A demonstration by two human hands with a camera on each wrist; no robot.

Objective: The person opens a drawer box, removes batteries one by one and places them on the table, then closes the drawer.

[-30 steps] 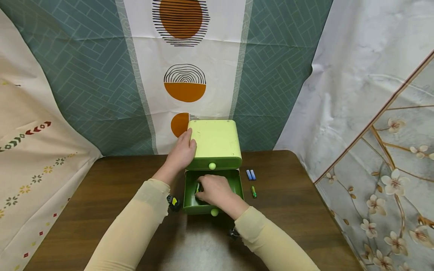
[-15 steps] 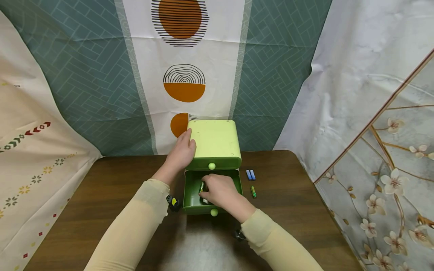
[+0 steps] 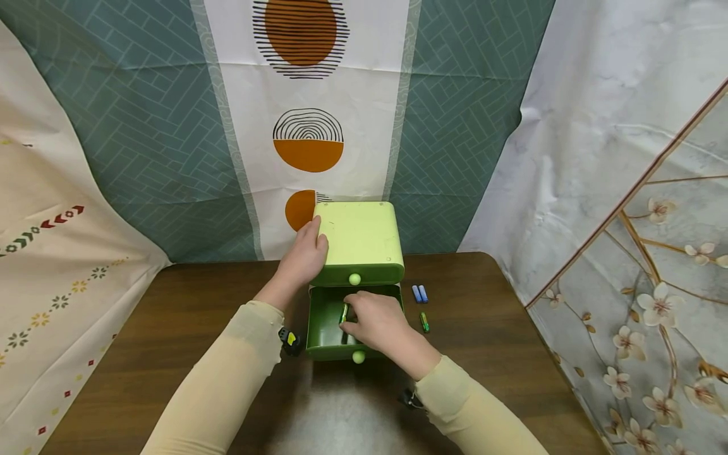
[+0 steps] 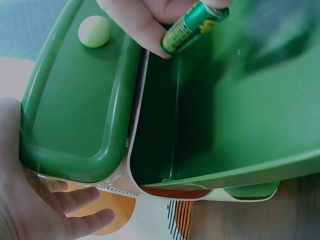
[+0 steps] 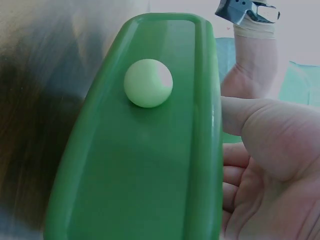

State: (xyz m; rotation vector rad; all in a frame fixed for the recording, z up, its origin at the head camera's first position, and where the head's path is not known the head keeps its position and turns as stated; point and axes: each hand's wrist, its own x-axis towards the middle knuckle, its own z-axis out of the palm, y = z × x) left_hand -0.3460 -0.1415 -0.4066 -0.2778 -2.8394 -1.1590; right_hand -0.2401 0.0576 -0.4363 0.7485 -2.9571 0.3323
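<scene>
A small pale-green cabinet [image 3: 358, 234] has its dark-green lower drawer [image 3: 327, 322] pulled out and its upper drawer [image 4: 75, 100] closed. My right hand [image 3: 378, 319] reaches into the open drawer and pinches a green battery [image 4: 192, 27] between thumb and fingertip. That battery [image 3: 344, 313] is tilted over the drawer's inside. Flat against the cabinet's left side and top edge rests my left hand [image 3: 304, 256], its fingers extended. In the right wrist view the lower drawer's front [image 5: 135, 160] hides my right fingertips.
On the brown table [image 3: 188, 328], right of the cabinet, lie two blue batteries [image 3: 419, 294] side by side and one green battery [image 3: 424, 322] nearer me. Round knobs [image 3: 358, 357] stick out from the drawer fronts. Patterned cloth [image 3: 455, 145] hangs behind the table.
My right hand has shifted a little to the right inside the drawer, carrying the green battery, which shows more clearly now. My left hand stays on the cabinet.
</scene>
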